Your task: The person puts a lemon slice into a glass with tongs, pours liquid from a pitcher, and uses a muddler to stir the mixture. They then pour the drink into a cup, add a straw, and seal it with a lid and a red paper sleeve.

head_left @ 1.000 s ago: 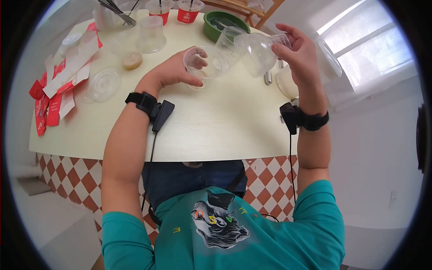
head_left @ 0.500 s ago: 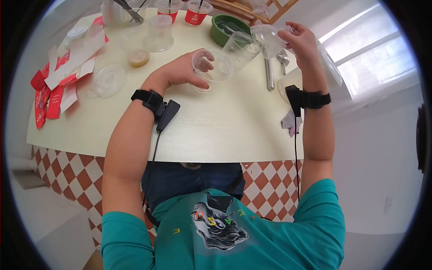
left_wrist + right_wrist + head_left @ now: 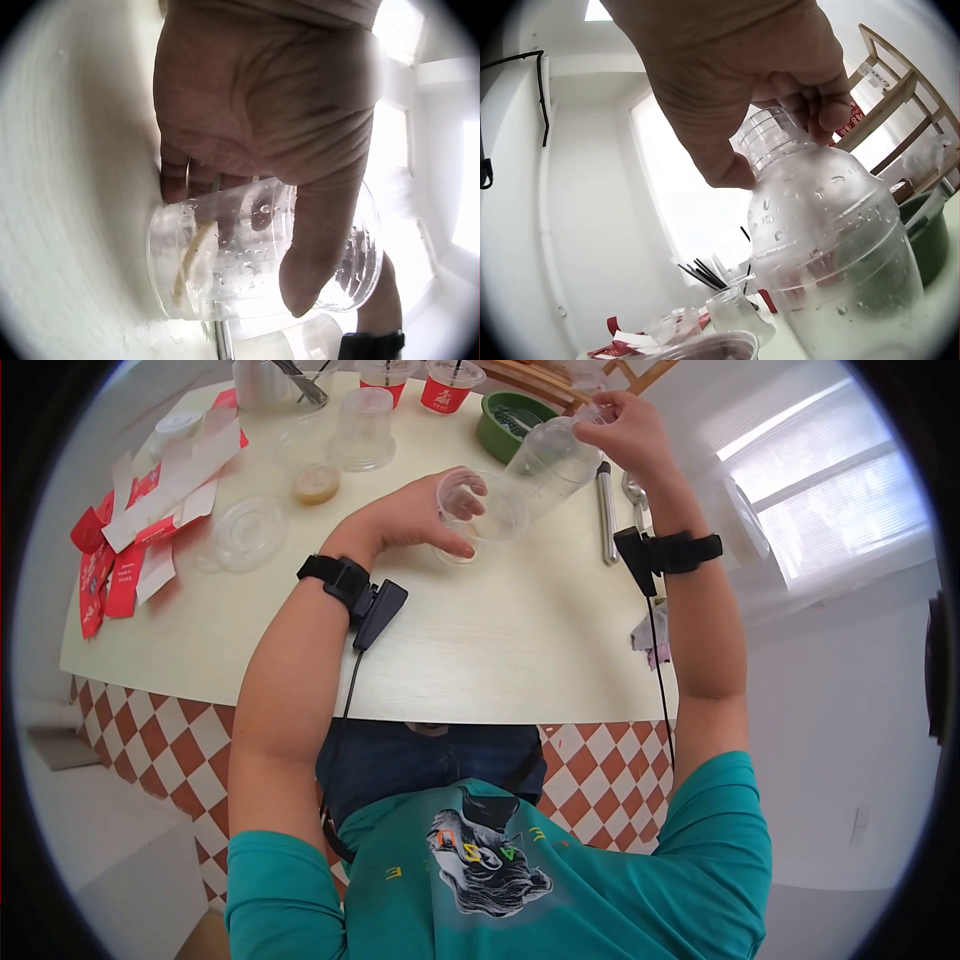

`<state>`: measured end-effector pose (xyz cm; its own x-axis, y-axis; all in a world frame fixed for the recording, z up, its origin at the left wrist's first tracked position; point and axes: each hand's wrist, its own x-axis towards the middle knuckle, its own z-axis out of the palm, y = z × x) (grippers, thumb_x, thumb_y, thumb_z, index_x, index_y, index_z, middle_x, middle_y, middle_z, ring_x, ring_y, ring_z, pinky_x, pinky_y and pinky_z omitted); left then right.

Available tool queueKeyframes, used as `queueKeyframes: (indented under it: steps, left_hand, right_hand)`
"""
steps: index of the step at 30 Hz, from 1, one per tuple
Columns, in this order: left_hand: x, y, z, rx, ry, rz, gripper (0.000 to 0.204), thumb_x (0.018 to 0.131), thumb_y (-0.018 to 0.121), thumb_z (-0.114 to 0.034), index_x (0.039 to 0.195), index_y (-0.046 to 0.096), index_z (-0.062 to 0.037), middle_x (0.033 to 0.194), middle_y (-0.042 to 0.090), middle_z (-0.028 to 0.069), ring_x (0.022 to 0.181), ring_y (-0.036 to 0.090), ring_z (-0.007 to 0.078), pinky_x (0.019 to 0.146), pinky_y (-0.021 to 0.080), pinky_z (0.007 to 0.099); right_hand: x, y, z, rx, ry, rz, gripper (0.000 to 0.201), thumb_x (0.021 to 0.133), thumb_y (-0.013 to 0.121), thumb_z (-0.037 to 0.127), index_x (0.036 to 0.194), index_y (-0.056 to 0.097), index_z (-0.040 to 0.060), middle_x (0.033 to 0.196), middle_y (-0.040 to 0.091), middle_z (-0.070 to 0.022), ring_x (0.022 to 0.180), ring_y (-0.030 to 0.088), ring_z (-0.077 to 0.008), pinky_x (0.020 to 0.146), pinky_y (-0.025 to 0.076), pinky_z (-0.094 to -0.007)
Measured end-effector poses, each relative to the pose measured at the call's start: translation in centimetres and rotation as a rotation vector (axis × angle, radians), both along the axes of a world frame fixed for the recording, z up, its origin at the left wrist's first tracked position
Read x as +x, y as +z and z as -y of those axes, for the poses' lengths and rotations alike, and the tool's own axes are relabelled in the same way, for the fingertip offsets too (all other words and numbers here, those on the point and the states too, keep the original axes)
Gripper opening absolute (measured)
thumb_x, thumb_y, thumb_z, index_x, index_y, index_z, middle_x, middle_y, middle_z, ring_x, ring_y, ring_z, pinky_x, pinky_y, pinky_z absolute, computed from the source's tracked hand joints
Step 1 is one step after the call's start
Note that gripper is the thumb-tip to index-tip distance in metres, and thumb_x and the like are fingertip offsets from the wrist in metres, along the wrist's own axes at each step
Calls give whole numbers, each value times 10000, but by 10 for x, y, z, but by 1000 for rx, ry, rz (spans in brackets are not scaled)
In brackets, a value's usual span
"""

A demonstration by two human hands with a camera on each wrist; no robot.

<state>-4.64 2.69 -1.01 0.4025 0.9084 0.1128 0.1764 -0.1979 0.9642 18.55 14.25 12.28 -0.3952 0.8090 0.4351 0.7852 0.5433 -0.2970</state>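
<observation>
My left hand (image 3: pixel 405 515) grips a clear plastic cup (image 3: pixel 507 508) close over the table, thumb on one side and fingers round the other. In the left wrist view a pale slice (image 3: pixel 196 259) lies near the cup's base, and droplets cling to the wall. My right hand (image 3: pixel 632 435) pinches the narrow ringed neck of a clear shaker top (image 3: pixel 810 187), which sits on the mouth of the shaker body (image 3: pixel 855 300). Beads of water dot the top. In the head view the shaker body leans, its lower part behind the cup.
A green basin (image 3: pixel 494 435) stands behind the shaker; a metal rod (image 3: pixel 607 515) and a spoon (image 3: pixel 636 490) lie to its right. Leftward are an upturned clear cup (image 3: pixel 364 445), a small tub (image 3: pixel 316 484), a clear lid (image 3: pixel 247 534) and torn packaging (image 3: pixel 165 505). Red drink cups (image 3: pixel 443 397) stand at the back.
My right hand first drew back with the shaker top, then came left and brought it onto the shaker body. My left hand keeps its grip on the cup, barely shifted.
</observation>
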Motion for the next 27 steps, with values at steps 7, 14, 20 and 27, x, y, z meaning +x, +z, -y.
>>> queueKeyframes:
  steps: [7, 14, 20, 27]
  left_hand:
    - [0, 0, 0, 0, 6, -33, 804, 553, 822, -94, 1264, 451, -35, 1157, 594, 122, 1114, 546, 215, 937, 458, 321]
    - [-2, -2, 0, 3, 0, -28, 799, 548, 820, -92, 1255, 453, -37, 1167, 593, 122, 1116, 548, 217, 933, 463, 327]
    - [-5, -5, -2, -24, 32, -2, 811, 533, 822, -91, 1256, 457, -45, 1172, 591, 114, 1117, 547, 220, 942, 461, 336]
    - [-4, -4, -1, -7, 101, -14, 814, 529, 836, -105, 1252, 466, -44, 1176, 588, 112, 1129, 535, 218, 939, 458, 336]
  right_hand:
    - [0, -10, -1, -28, 103, 19, 571, 622, 716, 357, 1084, 668, 25, 1047, 670, -169, 976, 643, -282, 865, 494, -346]
    - [6, -22, 6, -35, 142, -30, 552, 659, 694, 371, 1095, 670, 33, 1025, 676, -180, 968, 643, -306, 864, 493, -364]
    - [10, -12, 18, 9, -19, 101, 583, 655, 685, 384, 1105, 663, 14, 1016, 674, -196, 961, 644, -323, 863, 495, -369]
    - [44, -16, -14, 82, -206, 89, 548, 675, 705, 346, 1110, 660, 15, 1028, 673, -188, 951, 649, -298, 838, 504, -361]
